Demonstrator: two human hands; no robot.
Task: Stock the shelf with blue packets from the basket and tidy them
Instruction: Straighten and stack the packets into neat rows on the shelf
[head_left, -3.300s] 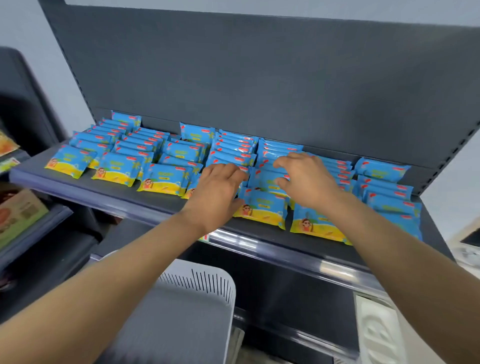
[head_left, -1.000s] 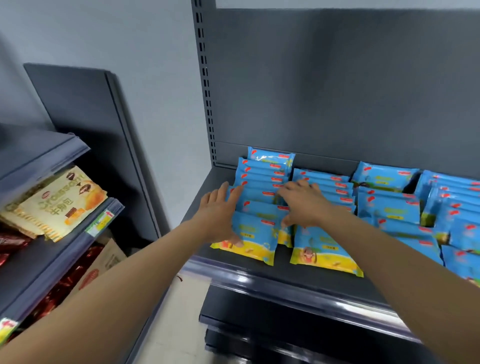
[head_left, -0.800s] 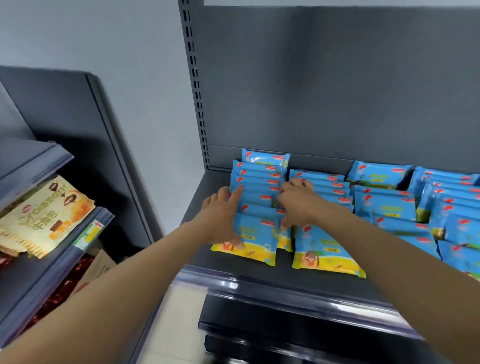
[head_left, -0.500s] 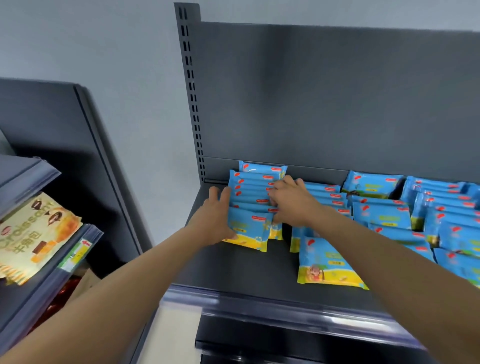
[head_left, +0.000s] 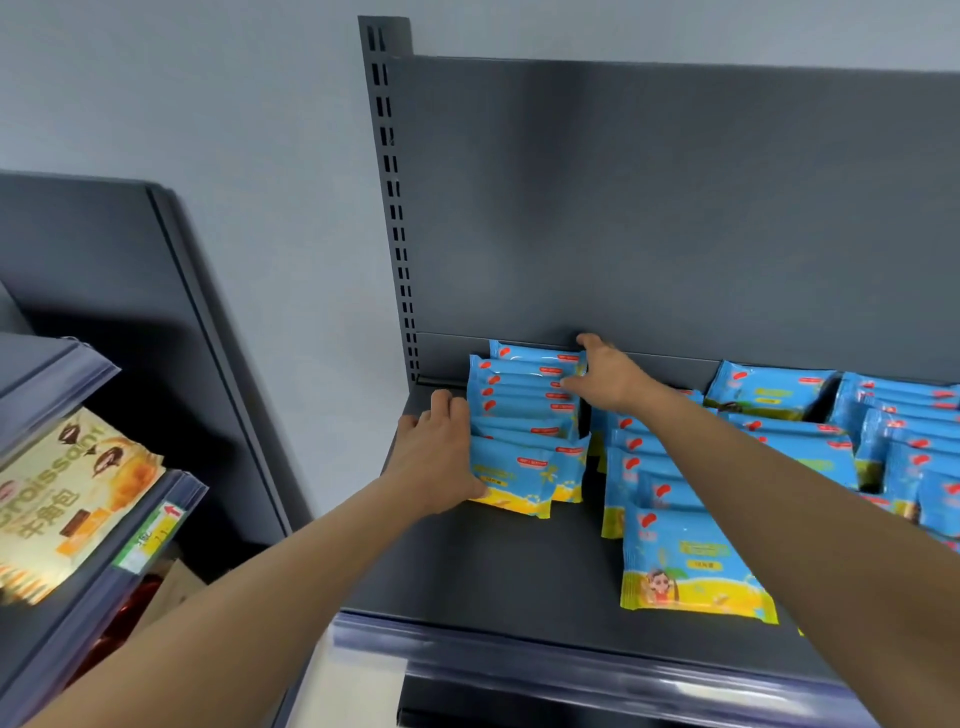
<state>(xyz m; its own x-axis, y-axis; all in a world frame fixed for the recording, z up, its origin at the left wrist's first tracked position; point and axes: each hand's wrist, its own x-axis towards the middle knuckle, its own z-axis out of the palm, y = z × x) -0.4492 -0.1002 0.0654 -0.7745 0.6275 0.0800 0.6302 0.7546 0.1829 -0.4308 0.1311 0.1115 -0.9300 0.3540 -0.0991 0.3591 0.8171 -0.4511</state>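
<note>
Blue packets with yellow bottoms stand in rows on the dark grey shelf (head_left: 483, 566). The leftmost row (head_left: 524, 405) sits against the back panel, bracketed by both hands. My left hand (head_left: 439, 457) lies flat against the row's left side, its thumb at the front packet (head_left: 519, 480). My right hand (head_left: 610, 374) presses the row's right side near the back, one finger reaching the back panel. A second row (head_left: 680, 561) lies just right of it, stretching further forward. The basket is out of view.
More rows of blue packets (head_left: 769, 397) fill the shelf to the right (head_left: 909, 431). A slotted upright (head_left: 392, 208) marks the shelf's left end. To the left, a neighbouring shelf holds a croissant packet (head_left: 67, 493). A price rail (head_left: 571, 670) edges the front.
Both hands have slid the leftmost row back toward the rear panel and squeezed it together. My right hand has reached further back along the row. The view has tilted upward.
</note>
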